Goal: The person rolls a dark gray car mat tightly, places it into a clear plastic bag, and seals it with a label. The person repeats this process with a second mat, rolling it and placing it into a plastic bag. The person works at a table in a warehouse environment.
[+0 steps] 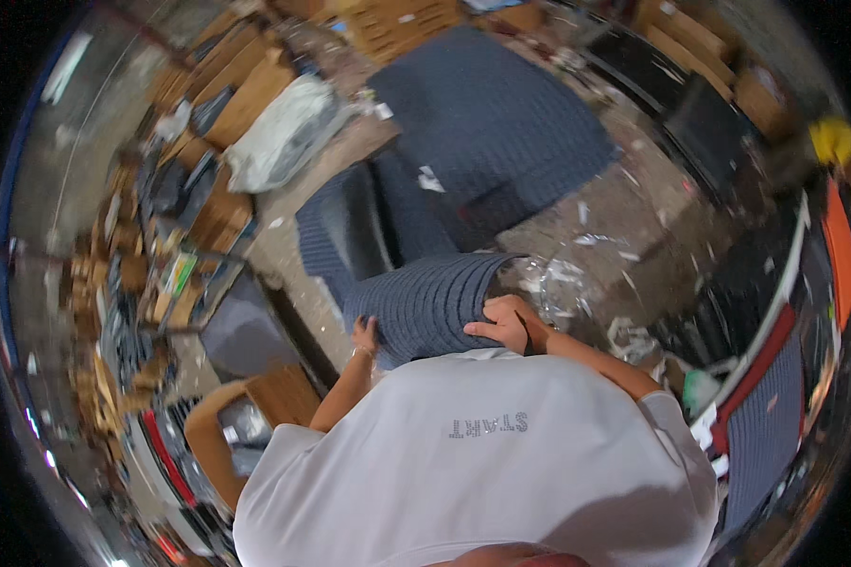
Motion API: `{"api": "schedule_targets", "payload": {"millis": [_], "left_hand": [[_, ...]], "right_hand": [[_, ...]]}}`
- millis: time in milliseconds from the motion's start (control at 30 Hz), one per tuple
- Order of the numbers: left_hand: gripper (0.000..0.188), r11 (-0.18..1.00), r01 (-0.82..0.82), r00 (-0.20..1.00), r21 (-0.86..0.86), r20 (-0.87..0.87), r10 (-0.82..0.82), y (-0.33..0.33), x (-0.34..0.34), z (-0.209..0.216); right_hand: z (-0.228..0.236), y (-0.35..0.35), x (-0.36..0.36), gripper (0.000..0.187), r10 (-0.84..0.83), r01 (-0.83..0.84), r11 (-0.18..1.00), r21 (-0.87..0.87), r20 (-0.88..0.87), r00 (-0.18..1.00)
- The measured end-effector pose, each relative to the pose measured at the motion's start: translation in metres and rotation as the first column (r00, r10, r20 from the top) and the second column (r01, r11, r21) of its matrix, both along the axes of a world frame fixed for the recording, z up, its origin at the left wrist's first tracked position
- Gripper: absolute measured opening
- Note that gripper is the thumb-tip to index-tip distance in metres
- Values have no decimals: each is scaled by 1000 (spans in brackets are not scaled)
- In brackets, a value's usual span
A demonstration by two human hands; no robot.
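Note:
A blue-grey ribbed mat [421, 295] curves up close to my body. My right hand [506, 323] grips its right edge, with the thumb lying over the ribbed face. At the opposite edge is my left hand [365, 336], its fingers curled over the side and partly hidden by the mat. Farther ahead, a large matching ribbed mat [487, 113] is spread on the floor, its near part folded and showing a smooth dark underside [355, 213]. Whether the piece in my hands joins this one, I cannot tell. A small white scrap [431, 179] rests on the floor mat.
Cardboard boxes [246, 104] and a pale plastic-wrapped bundle [288, 132] stand at the left. An open carton [293, 392] is by my left elbow. Clear plastic scraps [563, 283] litter the concrete floor [643, 213]. Dark panels [709, 132] and another ribbed mat [766, 425] lie to the right.

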State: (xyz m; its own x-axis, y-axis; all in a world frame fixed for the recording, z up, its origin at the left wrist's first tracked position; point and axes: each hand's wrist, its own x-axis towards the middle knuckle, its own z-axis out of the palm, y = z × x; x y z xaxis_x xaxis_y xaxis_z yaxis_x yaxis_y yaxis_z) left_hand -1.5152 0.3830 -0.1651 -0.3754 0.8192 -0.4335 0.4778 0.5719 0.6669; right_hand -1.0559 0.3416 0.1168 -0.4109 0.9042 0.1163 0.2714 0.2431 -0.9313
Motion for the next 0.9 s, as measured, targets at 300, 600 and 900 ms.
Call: {"api": "schedule_targets", "payload": {"millis": [300, 600, 900], "left_hand": [[85, 870, 191, 847, -455, 524, 89, -28, 196, 36], [84, 671, 542, 688, -506, 726, -8, 0, 471, 39], [68, 445, 893, -5, -75, 985, 175, -18, 884, 245]], "right_hand": [[0, -115, 179, 67, -271, 267, 962, 62, 56, 961], [42, -149, 447, 65, -756, 750, 654, 101, 42, 654], [388, -413, 618, 22, -855, 886, -347, 306, -492, -165]]}}
